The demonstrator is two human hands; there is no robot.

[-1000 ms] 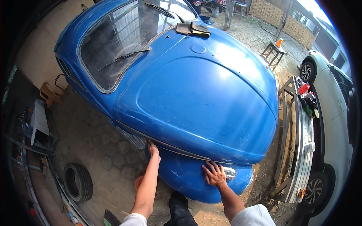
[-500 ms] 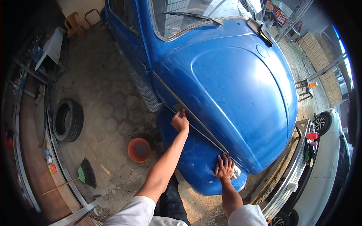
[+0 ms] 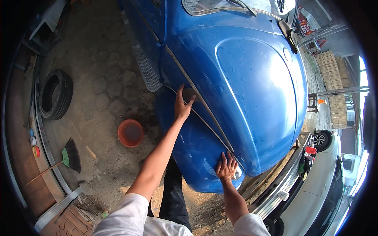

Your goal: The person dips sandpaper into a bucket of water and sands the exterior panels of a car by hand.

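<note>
A blue car with a rounded hood and bulging front fender stands before me. My left hand is at the seam between fender and body, its thumb and fingers on either edge of a small dark grey-brown flat sheet. The sheet looks like sandpaper, though its surface is hard to make out. A long metal trim strip runs along the body just right of that hand. Farther forward, my right hand lies flat with spread fingers on the fender, beside the round headlight.
Left of the car, an orange-red bucket, a loose tire and a broom are on the paved floor. A perforated metal step juts from the car's side. To the right are long metal bars and a white car.
My left hand has gone from a pinch at the sheet's edge to a wider grip across it. My right hand stays on the fender. The whole view has shifted.
</note>
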